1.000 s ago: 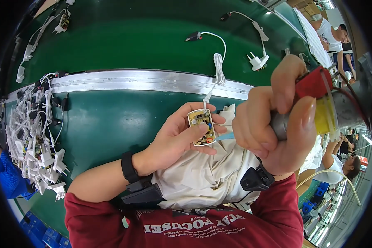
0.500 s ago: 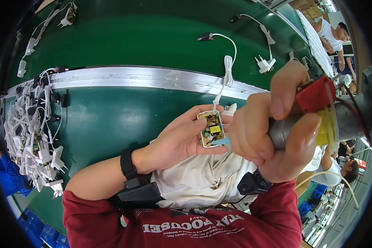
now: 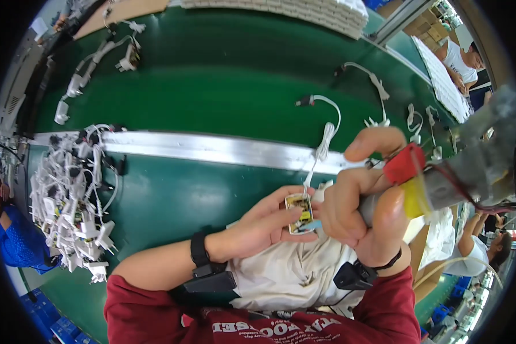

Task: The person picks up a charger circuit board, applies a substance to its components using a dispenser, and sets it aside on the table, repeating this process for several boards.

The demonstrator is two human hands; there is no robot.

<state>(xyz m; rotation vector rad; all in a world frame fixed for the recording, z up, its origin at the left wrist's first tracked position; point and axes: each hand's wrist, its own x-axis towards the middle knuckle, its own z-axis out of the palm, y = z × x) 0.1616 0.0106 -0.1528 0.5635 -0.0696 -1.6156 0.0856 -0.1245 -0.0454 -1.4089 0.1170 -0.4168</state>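
My left hand [image 3: 255,232] grips an open white power adapter [image 3: 305,217], its circuit board with a yellow part facing up. My thumb rests over its near edge. From its far end, a white bundled cable [image 3: 325,143] runs across the metal rail to a dark plug. My right hand [image 3: 350,209] is wrapped around a grey tube-shaped tool [image 3: 458,180] with a red switch block [image 3: 405,164] and a yellow band. The tool's pale blue tapered tip [image 3: 312,225] is at the adapter's lower right; whether it touches the board I cannot tell.
A heap of white adapters and cables [image 3: 69,206] lies at left. Beyond the metal rail [image 3: 212,148], more corded adapters lie on the green surface [image 3: 212,74]. White trays [image 3: 281,10] are stacked at the far edge. Other people sit at right; a blue-clad person [image 3: 26,238] is at left.
The view has shifted, so the scene sits lower and more of the far side shows. Both hands keep their holds, and the tool's tip stays at the adapter's lower right.
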